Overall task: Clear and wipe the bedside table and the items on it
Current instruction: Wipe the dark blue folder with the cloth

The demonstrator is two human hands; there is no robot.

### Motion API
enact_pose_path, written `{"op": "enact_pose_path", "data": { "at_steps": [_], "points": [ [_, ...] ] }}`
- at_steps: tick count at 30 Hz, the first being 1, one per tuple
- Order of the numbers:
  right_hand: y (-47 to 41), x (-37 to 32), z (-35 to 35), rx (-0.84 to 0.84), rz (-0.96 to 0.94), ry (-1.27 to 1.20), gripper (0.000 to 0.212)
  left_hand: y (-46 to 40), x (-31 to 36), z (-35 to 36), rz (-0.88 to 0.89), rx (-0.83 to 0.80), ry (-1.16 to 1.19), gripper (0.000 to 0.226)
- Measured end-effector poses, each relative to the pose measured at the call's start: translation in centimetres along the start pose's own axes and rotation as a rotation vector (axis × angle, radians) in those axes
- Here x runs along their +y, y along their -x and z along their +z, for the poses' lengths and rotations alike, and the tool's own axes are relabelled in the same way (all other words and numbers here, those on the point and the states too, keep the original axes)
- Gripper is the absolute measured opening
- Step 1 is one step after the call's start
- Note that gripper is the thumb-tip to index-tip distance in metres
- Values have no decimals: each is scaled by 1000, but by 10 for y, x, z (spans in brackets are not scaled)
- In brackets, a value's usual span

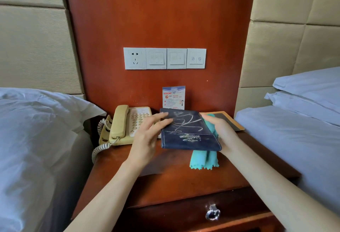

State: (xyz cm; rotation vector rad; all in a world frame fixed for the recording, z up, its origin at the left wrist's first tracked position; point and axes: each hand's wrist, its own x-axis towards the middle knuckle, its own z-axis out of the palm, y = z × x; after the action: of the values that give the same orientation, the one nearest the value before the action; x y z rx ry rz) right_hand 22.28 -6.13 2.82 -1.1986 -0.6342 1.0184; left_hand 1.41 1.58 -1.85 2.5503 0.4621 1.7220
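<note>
A dark blue folder [189, 130] with silver lettering is held above the wooden bedside table [165, 173]. My left hand [149, 138] holds its left edge, fingers straight along the cover. My right hand [219, 130] grips the folder's right edge together with a teal cloth [203, 160], which hangs down below the folder. A beige corded telephone [127, 125] sits on the table's left side. A printed card [173, 97] stands against the wall panel behind the folder.
A flat dark pad with a tan border [230, 121] lies at the table's right rear. Beds with white linen flank the table on the left [36, 139] and right [294, 130]. A drawer with a metal knob [212, 212] is below. Wall switches [164, 58] are above.
</note>
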Motion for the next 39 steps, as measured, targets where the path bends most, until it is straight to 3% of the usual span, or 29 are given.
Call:
{"op": "enact_pose_path", "data": {
  "at_steps": [3,6,10,13,15,19,22,25,28,31,33,35,39],
  "points": [
    [-3,3,-6,23,-71,-12,7,-1,0,0,-36,-43,2,53],
    [-4,6,-6,90,-161,-58,9,-3,2,2,-174,-74,175,55],
    [-2,5,6,129,-262,-131,10,-8,9,2,-739,-109,665,46],
    [-1,5,16,123,-391,-100,11,-15,14,4,-1176,-67,1261,50],
    [-2,6,22,114,-472,-35,12,-19,19,3,-1276,28,1338,43],
    [-11,0,25,78,-463,83,19,-18,21,1,-1305,127,1328,25],
    [-17,-24,21,244,-510,-2,24,-16,16,5,-1285,156,1248,26],
    [-16,-42,22,153,-626,-99,43,-15,15,12,-1230,162,1166,31],
    [-13,-34,36,89,-860,367,67,-15,17,14,-1188,155,1145,36],
    [-14,-9,41,-44,-1007,747,69,-15,15,12,-1138,145,1129,34],
    [-19,5,37,-92,-1081,884,53,-13,11,11,-1094,127,1087,38],
    [-26,13,34,-12,-1173,986,45,-11,8,12,-1068,108,1039,38],
    [-37,5,36,68,-1152,975,49,-7,3,18,-1067,84,1008,35]
  ]
}}
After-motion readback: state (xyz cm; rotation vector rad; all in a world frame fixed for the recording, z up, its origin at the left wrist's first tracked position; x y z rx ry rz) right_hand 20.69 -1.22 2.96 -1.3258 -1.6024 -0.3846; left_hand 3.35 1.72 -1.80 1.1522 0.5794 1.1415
